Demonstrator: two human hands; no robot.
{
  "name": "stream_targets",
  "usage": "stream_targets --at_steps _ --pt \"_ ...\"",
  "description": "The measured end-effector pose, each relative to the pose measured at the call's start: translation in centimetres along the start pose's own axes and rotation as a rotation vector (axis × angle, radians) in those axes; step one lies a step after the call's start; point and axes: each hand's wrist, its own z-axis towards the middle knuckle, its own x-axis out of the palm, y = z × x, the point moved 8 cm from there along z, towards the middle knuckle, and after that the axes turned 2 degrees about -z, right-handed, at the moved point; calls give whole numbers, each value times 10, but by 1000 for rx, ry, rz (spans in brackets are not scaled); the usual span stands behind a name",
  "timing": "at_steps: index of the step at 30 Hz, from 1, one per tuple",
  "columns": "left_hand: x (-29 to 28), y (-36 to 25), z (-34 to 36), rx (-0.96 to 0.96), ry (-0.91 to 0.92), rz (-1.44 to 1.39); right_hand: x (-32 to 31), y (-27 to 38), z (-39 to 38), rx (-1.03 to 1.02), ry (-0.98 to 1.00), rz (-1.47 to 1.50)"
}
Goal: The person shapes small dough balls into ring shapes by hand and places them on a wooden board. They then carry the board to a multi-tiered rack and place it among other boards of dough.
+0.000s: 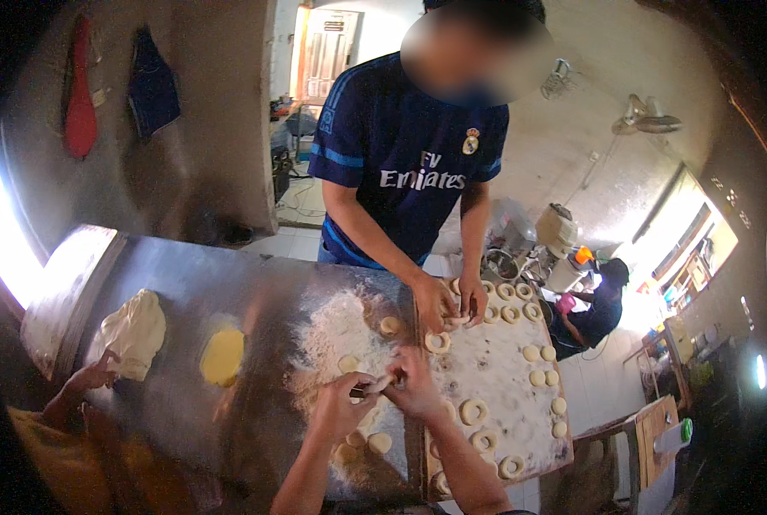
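Note:
Between my two hands is a small dough ring (375, 386), held above the floury metal table. My left hand (342, 407) pinches its left side, and the fingers of my right hand (413, 386) are closed on its right side. Just beyond them a dough ball (348, 364) sits in a patch of white flour (328, 335), with another dough ball (389, 325) farther off. Closer to me, a dough piece (379, 443) lies near my left wrist. Right of my hands is a floured board (521, 429) bearing several dough rings (474, 412) and round dough pieces (558, 406).
Across the table, a person in a dark blue shirt (409, 154) handles dough over the board's far end. Another person's hand (100, 373) touches a large dough slab (135, 335) at left. A yellow mass (223, 357) lies on the metal table (255, 300). A third person (602, 309) sits beyond the board.

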Motion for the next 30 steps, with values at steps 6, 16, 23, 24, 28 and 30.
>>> stream_targets --at_steps 6,16,23,24,28,30 --pt "11 -16 -22 463 -446 380 23 -2 -16 196 -43 723" --pt "81 -38 -32 402 53 -1379 -28 1 -80 234 -51 469" --pt "136 -22 -49 347 -201 -8 -67 -8 -117 236 -221 820" --pt "148 -24 -51 340 -145 83 -73 -3 -122 92 -163 437" --pt "163 -43 -57 456 -274 -101 -84 -36 -149 172 62 1222" --pt "186 -54 -60 463 -234 -33 -84 -70 -159 332 -120 1209"
